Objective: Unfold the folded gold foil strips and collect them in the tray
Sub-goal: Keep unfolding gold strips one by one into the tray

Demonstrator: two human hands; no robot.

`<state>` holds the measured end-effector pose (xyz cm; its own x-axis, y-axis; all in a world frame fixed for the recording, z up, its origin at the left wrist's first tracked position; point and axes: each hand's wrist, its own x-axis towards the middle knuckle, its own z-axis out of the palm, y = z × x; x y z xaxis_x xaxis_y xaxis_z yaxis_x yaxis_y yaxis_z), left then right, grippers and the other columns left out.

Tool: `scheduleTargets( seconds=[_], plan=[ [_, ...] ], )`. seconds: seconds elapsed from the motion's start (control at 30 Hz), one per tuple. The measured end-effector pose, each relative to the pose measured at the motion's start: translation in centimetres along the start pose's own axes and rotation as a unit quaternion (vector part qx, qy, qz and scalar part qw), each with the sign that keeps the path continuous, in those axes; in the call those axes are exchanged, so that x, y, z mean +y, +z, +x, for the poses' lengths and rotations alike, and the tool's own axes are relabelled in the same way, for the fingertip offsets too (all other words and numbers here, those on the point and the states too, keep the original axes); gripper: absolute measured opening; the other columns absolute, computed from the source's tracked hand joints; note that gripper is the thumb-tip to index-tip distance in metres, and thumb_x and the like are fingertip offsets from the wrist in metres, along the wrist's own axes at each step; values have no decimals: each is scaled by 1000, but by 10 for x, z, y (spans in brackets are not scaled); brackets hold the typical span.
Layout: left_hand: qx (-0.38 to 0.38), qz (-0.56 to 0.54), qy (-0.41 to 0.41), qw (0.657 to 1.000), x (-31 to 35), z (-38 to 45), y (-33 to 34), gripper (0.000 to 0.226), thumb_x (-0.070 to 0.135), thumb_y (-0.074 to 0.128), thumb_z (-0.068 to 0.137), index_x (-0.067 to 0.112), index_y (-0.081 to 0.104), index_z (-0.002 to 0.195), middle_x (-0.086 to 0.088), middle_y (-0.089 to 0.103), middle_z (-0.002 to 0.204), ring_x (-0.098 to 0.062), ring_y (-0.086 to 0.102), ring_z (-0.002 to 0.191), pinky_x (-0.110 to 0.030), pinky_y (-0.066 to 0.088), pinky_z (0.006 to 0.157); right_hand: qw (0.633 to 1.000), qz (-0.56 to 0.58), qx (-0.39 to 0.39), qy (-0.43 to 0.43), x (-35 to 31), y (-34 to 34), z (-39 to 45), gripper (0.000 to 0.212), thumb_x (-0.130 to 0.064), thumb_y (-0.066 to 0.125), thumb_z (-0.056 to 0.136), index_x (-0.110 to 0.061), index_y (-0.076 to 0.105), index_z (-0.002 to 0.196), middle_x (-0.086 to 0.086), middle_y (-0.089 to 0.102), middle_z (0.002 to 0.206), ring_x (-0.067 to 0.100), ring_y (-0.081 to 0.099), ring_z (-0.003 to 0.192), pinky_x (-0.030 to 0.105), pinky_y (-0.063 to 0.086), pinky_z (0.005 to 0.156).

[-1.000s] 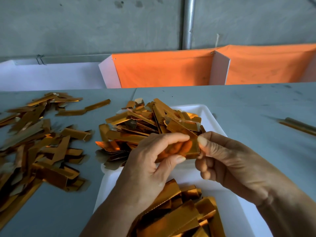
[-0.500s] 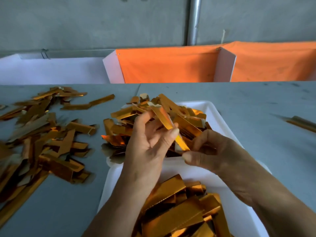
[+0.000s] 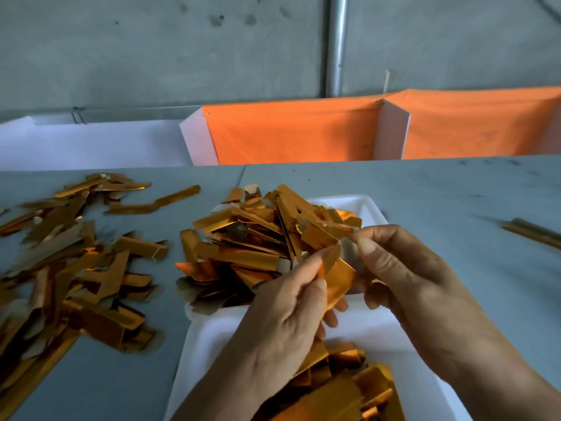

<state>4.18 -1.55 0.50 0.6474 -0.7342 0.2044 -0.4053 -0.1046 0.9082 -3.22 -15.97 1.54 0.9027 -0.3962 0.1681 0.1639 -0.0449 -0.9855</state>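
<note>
Left hand [image 3: 285, 311] and right hand [image 3: 403, 268] each pinch one foil strip [image 3: 340, 278] held above the white tray [image 3: 368, 205], half opened; risk: thin foil tears at the crease if pulled apart hard.

Bare forearms, left hand [image 3: 282, 305], right hand [image 3: 403, 268]

Grey concrete wall [image 3: 151, 50], metal pipe [image 3: 336, 47], orange cloth [image 3: 291, 135] behind grey table [image 3: 440, 189].

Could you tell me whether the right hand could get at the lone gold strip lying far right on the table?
Probably yes: bare table lies between the right hand and that strip, but the hand is pinching a foil strip and must release it first.
</note>
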Motion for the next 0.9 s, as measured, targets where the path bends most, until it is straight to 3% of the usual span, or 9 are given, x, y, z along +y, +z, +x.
scheduleTargets(
  seconds=[0.07,0.17,0.27,0.43,0.57,0.73,0.83,0.9],
  plan=[
    [-24,17,18,999,1,-1,1,34,40,42,96,44,45,130,14,66,82,2,63,72,-11,48,63,1000,19,-14,13,0,-1,1,22,-37,63,74,-18,69,83,2,64,68,12,56,57,16,45,51],
    [15,77,53,996,0,-2,1,53,49,63,80,54,39,127,19,63,103,5,62,94,-9,48,74,997,64,-13,29,2,-2,3,16,-30,62,72,-19,70,81,3,62,62,13,55,50,18,45,47],
    [71,129,94,985,0,-2,1,49,58,59,74,49,46,120,22,59,107,3,57,104,-9,47,80,990,131,-24,45,2,-6,5,15,-20,62,73,-16,70,85,7,61,61,16,55,48,20,46,44],
    [106,113,113,981,3,-3,0,33,38,66,79,35,58,111,20,61,91,2,61,88,-4,44,69,980,170,-79,74,-1,-11,5,14,-22,71,69,-15,72,80,6,61,67,13,56,50,19,48,45],
    [82,111,99,985,3,-3,-3,33,36,65,81,29,62,114,16,64,90,-3,62,91,-8,46,71,984,140,-77,79,1,-14,5,16,-10,79,66,-17,72,78,6,61,65,14,55,50,20,47,47],
    [46,70,87,993,0,-5,-7,34,32,67,81,35,63,115,17,65,98,0,62,98,-6,47,74,983,139,-69,94,2,-13,6,14,-30,67,70,-16,69,68,4,59,63,12,53,51,19,45,45],
    [22,55,78,995,0,-6,-10,36,39,64,79,43,60,115,19,64,102,-2,60,103,-8,48,76,978,148,-88,116,2,-17,6,16,-29,79,70,-16,70,70,3,55,60,11,52,50,18,44,45],
    [16,48,81,995,1,-6,-11,37,40,62,79,45,59,115,19,64,103,-2,60,104,-8,48,77,974,155,-108,125,2,-20,7,28,-29,88,60,-13,71,76,4,56,63,12,52,50,19,45,45]
  ],
)
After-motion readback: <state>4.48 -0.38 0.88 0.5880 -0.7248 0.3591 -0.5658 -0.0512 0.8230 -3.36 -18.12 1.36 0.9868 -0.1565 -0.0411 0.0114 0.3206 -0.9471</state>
